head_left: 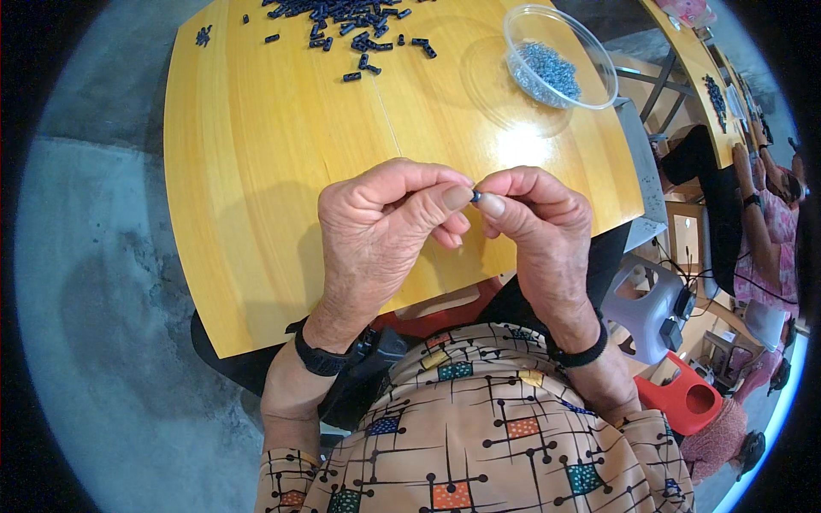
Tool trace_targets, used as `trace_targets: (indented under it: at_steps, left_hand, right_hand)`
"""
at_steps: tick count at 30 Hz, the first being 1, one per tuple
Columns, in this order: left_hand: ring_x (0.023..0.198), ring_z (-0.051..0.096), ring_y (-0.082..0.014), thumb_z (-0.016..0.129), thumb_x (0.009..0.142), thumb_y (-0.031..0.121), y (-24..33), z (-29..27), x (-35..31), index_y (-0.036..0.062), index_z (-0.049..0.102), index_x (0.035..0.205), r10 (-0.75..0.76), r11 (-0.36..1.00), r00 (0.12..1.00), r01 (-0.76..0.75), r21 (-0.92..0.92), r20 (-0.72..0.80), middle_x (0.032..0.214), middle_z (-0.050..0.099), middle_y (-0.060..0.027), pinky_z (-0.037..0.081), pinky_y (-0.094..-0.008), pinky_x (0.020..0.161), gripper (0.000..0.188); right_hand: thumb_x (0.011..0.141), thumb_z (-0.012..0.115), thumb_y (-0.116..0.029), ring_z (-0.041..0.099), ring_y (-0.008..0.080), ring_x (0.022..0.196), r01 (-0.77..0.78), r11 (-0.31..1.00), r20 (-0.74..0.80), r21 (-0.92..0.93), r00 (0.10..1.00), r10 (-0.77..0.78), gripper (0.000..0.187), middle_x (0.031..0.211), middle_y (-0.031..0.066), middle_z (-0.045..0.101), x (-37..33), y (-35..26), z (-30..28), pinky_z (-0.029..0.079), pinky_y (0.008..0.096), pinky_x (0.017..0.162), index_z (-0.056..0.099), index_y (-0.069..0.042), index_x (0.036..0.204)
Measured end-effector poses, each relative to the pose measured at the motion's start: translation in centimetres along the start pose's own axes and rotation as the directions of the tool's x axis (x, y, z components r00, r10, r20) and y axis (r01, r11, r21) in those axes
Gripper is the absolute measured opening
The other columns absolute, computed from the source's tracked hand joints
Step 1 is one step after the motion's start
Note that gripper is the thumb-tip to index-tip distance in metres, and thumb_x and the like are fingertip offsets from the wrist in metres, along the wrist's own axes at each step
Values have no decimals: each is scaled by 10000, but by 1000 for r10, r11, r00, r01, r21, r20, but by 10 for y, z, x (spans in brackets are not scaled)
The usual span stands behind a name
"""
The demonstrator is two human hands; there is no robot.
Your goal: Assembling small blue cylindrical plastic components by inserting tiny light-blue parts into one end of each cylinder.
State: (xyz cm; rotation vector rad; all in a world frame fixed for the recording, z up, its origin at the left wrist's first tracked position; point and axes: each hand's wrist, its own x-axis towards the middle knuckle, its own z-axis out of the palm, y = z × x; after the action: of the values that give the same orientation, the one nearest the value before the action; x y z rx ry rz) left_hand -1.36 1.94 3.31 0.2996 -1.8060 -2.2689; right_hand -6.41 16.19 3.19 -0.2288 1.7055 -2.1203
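My left hand [376, 214] and my right hand [547, 218] meet above the near part of the yellow wooden table [282, 128]. Thumb and forefinger of each are pinched together. Between the two sets of fingertips shows a small dark plastic piece [475, 197], mostly covered by them; its full shape is hidden. A pile of small black tubular plastic pieces [342, 13] lies at the far edge of the table, with several strays nearer. At the far right stands a round clear plastic tub [611, 81], partly filled with tiny silvery metal pieces [547, 68] that look like springs.
A small dark cluster [203, 35] lies at the table's far left corner. Beyond the right edge are a pale plastic stool [641, 299], a red stool [684, 398] and another table [697, 68] with people seated by it. Grey floor [94, 256] lies to the left.
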Motion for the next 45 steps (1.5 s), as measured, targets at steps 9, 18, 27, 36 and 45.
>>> trace_targets:
  at_steps: [9,18,27,36,45]
  left_hand:
    - [588,592,-119,621,801,49,-2,0,0,-40,629,844,48,997,999,-49,54,23,726,614,-82,493,-209,504,99]
    - [589,594,-117,623,791,24,-5,0,-1,-38,626,837,114,989,992,-118,88,47,721,609,-82,495,-207,506,78]
    - [589,592,-114,624,787,13,-7,2,-2,-38,624,836,182,973,982,-188,138,54,723,607,-81,489,-200,509,70]
    - [599,588,-113,615,814,76,-2,1,-1,-31,627,845,-11,1000,1000,11,11,21,716,612,-76,492,-211,526,111]
    - [592,581,-102,616,808,60,-2,0,-2,-26,628,847,-32,999,998,33,-23,61,721,614,-71,488,-208,525,95]
  right_hand:
    - [752,668,-49,540,78,610,-67,992,20,106,998,65,137,749,43,633,0,4,-4,451,197,566,641,10,872]
    - [762,659,-53,534,89,609,-189,944,51,269,982,182,118,767,58,635,-2,6,-4,440,209,563,638,6,863]
    - [769,652,-45,529,90,600,-101,957,-30,271,993,114,108,761,52,630,-7,12,1,435,205,567,631,5,863]
    - [821,604,-104,529,92,627,-304,848,148,434,952,266,164,779,37,610,-5,3,-4,439,208,583,601,-1,948]
    - [835,588,-114,522,90,616,-381,773,261,507,923,284,126,744,29,586,-3,9,-4,437,204,565,583,-8,904]
